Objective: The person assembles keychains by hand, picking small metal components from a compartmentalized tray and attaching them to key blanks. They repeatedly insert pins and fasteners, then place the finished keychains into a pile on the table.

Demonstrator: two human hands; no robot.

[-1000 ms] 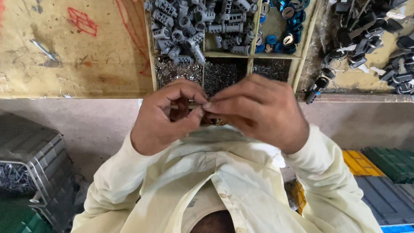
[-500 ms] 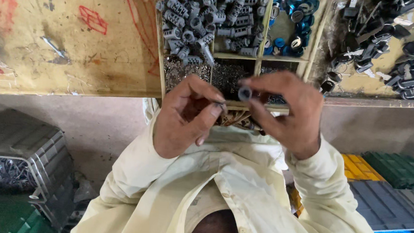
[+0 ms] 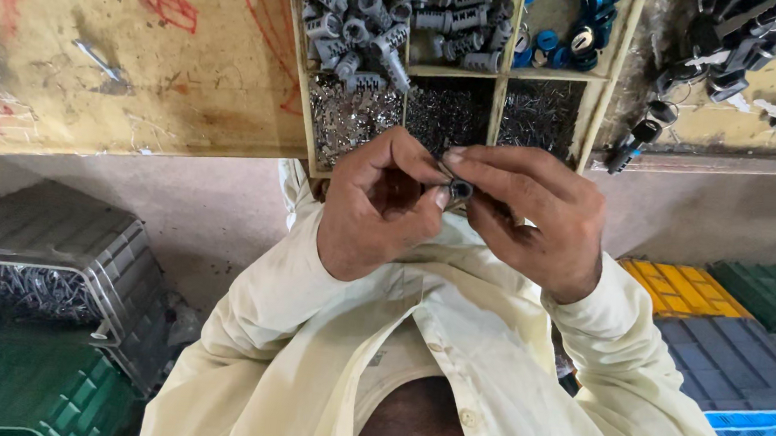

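Observation:
My left hand (image 3: 375, 208) and my right hand (image 3: 528, 216) meet in front of my chest, fingertips pinched together on one small dark cylindrical part (image 3: 459, 191). Both hands hover at the near edge of a wooden tray (image 3: 303, 70) split into compartments. The compartment right behind my fingers holds fine metal pins (image 3: 449, 111). Farther back lie several grey ribbed plastic sleeves (image 3: 378, 7) and blue and black rings (image 3: 572, 42). Much of the small part is hidden by my fingers.
The scuffed yellow workbench (image 3: 93, 61) bears red marks and a loose metal pin. Black parts (image 3: 767, 55) are piled at the right of the bench. Below stand a grey crate of metal pieces (image 3: 38, 262), a green crate (image 3: 9, 381), and yellow, green, grey and blue crates (image 3: 733, 342).
My hands have shifted from above the lap up to the tray's near edge and closed tighter on the small part; the view has tilted slightly.

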